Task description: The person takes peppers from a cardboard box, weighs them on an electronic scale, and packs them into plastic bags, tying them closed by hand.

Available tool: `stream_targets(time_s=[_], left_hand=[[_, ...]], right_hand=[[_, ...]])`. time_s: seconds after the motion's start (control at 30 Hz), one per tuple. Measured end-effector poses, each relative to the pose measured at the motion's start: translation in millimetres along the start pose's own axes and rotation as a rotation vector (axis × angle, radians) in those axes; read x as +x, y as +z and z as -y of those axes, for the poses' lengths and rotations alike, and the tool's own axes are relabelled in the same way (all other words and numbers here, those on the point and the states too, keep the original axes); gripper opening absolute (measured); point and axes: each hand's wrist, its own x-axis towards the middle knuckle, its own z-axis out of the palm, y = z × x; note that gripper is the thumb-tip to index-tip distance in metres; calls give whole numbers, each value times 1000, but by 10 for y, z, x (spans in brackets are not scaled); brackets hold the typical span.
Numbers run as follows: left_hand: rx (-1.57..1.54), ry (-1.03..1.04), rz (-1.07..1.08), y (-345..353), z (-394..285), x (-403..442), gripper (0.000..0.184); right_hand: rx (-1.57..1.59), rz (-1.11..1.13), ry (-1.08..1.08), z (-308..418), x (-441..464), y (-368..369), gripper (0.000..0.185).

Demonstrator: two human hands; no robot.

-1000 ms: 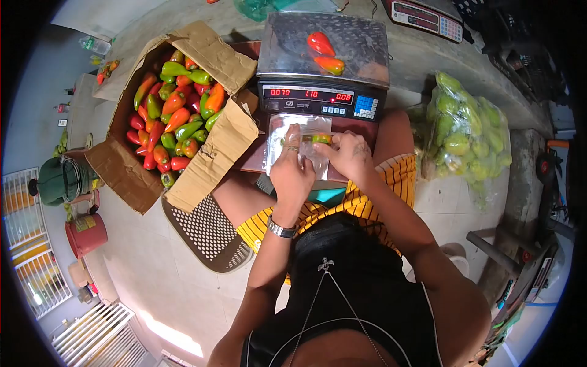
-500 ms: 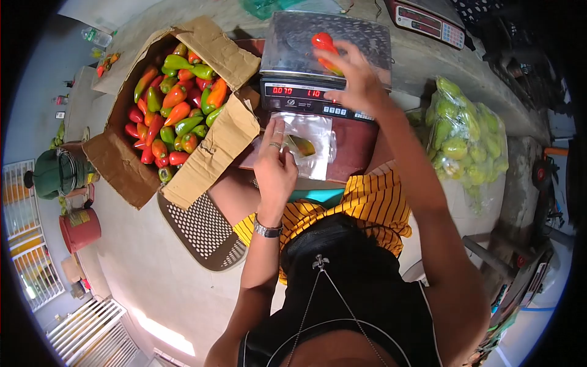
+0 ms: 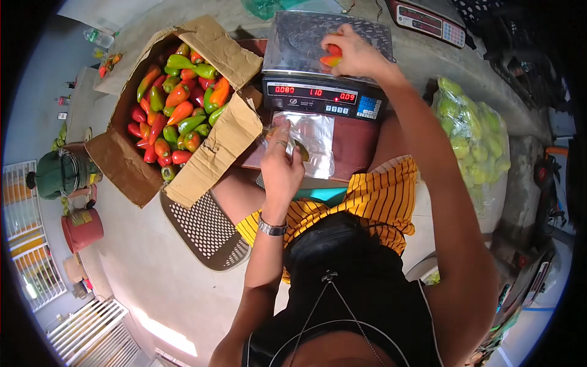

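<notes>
My right hand (image 3: 354, 54) is closed around a red pepper (image 3: 334, 49) and an orange-yellow pepper (image 3: 331, 60) over the metal pan (image 3: 293, 43) of a digital scale. The scale's red display (image 3: 315, 92) reads 0.080, 1.10 and 0.09. Below the scale, my left hand (image 3: 282, 168) pinches a clear plastic bag (image 3: 298, 136); its fingers partly cover the bag. Left of the scale stands an open cardboard box (image 3: 229, 140) full of red, green and orange peppers (image 3: 180, 113).
A second scale (image 3: 428, 23) sits at the back right. A clear bag of green vegetables (image 3: 468, 134) stands right of my right forearm. A brown perforated plastic seat or basket (image 3: 205, 229) is below the box. Farther left stands a red bucket (image 3: 82, 229).
My right hand has closed over the peppers, which were loosely held between spread fingers. The first display figure went from 0.070 to 0.080. My left hand has shifted slightly down and right.
</notes>
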Motion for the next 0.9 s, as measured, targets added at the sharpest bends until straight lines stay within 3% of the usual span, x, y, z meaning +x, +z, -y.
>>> stream_targets(time_s=[0.2,0.3,0.6,0.9], left_hand=[[52,-13,36,129,68,42,58],[63,42,23,204,79,34,59],[40,-56,52,187,-10,-39,58],[63,-5,28,210,69,-40,55]], right_hand=[[256,-396,-34,206,-661,290,37],[307,-350,-87,25,-612,308,39],[279,-279,-54,-9,-607,193,46],[44,-74,66,94,-599,219,81]])
